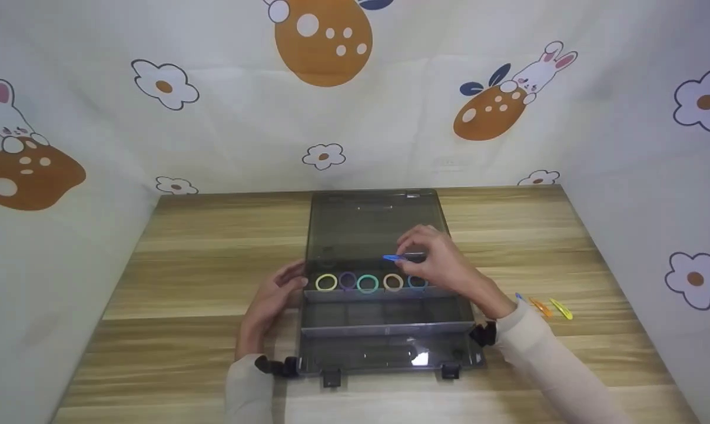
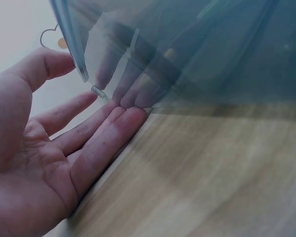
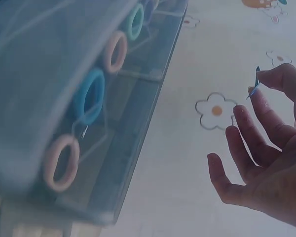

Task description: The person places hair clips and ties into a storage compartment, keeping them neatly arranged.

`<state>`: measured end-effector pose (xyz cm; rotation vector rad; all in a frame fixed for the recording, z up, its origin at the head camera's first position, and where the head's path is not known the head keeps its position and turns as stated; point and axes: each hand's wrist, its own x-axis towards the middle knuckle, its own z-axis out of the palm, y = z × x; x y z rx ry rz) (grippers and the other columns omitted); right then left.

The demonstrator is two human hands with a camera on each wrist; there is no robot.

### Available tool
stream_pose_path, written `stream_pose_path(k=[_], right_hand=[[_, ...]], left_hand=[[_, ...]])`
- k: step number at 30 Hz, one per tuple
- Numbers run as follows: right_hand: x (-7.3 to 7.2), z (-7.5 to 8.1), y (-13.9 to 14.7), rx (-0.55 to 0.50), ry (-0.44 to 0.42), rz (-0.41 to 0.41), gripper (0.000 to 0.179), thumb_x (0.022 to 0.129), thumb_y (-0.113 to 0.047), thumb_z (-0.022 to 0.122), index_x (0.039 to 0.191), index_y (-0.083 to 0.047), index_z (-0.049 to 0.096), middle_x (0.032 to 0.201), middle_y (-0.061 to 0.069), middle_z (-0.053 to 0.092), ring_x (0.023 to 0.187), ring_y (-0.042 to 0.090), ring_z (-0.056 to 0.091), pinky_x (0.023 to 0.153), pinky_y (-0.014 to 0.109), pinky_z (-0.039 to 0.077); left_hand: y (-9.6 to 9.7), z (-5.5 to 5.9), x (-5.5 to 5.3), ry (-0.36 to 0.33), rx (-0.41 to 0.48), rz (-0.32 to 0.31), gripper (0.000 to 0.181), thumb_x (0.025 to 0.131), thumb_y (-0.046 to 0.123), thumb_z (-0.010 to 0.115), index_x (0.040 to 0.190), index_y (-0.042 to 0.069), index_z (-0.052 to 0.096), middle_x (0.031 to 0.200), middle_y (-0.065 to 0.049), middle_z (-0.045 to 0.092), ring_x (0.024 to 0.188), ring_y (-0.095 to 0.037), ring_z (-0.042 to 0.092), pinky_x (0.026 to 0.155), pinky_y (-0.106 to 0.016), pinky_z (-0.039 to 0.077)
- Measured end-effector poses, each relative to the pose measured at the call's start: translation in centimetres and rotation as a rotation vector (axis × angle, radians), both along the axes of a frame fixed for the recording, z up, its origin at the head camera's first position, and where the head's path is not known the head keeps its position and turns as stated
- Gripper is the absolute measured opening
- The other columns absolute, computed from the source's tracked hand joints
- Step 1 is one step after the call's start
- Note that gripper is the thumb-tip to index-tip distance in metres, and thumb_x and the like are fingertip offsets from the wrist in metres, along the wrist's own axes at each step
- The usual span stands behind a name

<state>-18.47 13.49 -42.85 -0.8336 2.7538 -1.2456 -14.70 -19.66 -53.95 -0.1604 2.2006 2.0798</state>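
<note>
Clip [image 1: 392,257], blue, is pinched between thumb and index finger of the right hand [image 1: 440,258], with the box [image 1: 361,229] below that hand and the left hand [image 1: 271,299], fingers extended, touching the box's side.

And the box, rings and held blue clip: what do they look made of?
Box: likely smooth plastic, tinted, see-through, with a bright reflection.
Rings: probably elastic fabric, thick and matte.
Held blue clip: perhaps painted metal, thin; finish too small to judge.
</note>
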Motion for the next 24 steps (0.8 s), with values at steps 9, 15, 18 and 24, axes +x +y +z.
stream_pose_path(k=[9,15,18,24], right_hand=[[0.4,-1.0,-3.5,0.000,0.054,0.119,0.009,0.081,-0.013,0.078,0.088,-0.009,0.074,0.109,0.009,0.072,0.111,0.028,0.063,0.108,0.051,0.047],[0.3,-1.4,-5.4,0.022,0.075,0.165,0.010,0.079,-0.013,0.078,0.087,-0.009,0.073,0.108,0.009,0.072,0.110,0.027,0.063,0.106,0.048,0.048],[0.4,-1.7,-6.2,0.035,0.089,0.195,0.011,0.079,-0.014,0.079,0.087,-0.009,0.075,0.107,0.008,0.073,0.108,0.027,0.064,0.107,0.047,0.048],[0.4,-2.1,-7.7,0.060,0.125,0.235,0.011,0.078,-0.017,0.080,0.087,-0.011,0.076,0.106,0.006,0.074,0.103,0.025,0.063,0.094,0.047,0.050]], left_hand=[[-0.1,0.0,0.0,-0.006,-0.003,-0.012,0.051,0.094,0.008,0.063,0.143,0.000,0.051,0.146,-0.021,0.054,0.139,-0.034,0.050,0.119,-0.046,0.037],[-0.3,0.0,0.0,-0.005,0.002,-0.010,0.051,0.093,0.008,0.064,0.143,0.000,0.052,0.146,-0.021,0.055,0.139,-0.033,0.050,0.119,-0.046,0.037],[-0.2,0.0,0.0,-0.008,0.007,-0.008,0.052,0.093,0.008,0.063,0.143,0.000,0.052,0.146,-0.021,0.054,0.139,-0.033,0.050,0.118,-0.045,0.038],[-0.1,0.0,0.0,-0.019,0.005,-0.005,0.052,0.093,0.009,0.064,0.143,0.001,0.052,0.147,-0.020,0.054,0.139,-0.032,0.050,0.117,-0.044,0.039]])
